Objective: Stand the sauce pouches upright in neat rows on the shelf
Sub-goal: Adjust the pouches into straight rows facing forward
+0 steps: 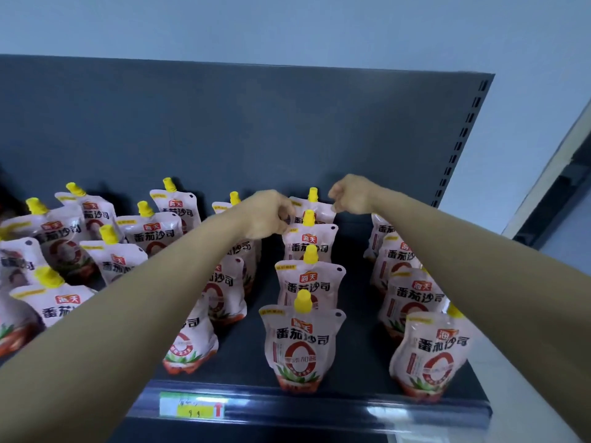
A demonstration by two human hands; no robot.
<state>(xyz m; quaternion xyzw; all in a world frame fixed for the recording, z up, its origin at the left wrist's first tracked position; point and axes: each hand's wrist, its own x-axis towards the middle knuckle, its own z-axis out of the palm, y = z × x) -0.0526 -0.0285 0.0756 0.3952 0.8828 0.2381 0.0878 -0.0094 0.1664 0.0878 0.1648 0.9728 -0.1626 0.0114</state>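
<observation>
Pink sauce pouches with yellow caps stand upright in rows on a dark shelf (243, 362). Both my arms reach to the rearmost pouch (315, 206) of the middle row. My left hand (268, 214) pinches its upper left corner. My right hand (350, 195) pinches its upper right corner. In front of it stand three more pouches, the nearest (302, 343) at the shelf's front edge. My right forearm covers part of the right row (412, 292). My left forearm crosses the rows on the left (220, 282).
The dark back panel (224, 129) rises behind the pouches, with a slotted upright (460, 139) at its right end. A price label (192, 407) sits on the shelf's front rail. Bare shelf strips run between the middle row and its neighbours. The leftmost pouches (64, 244) stand unevenly.
</observation>
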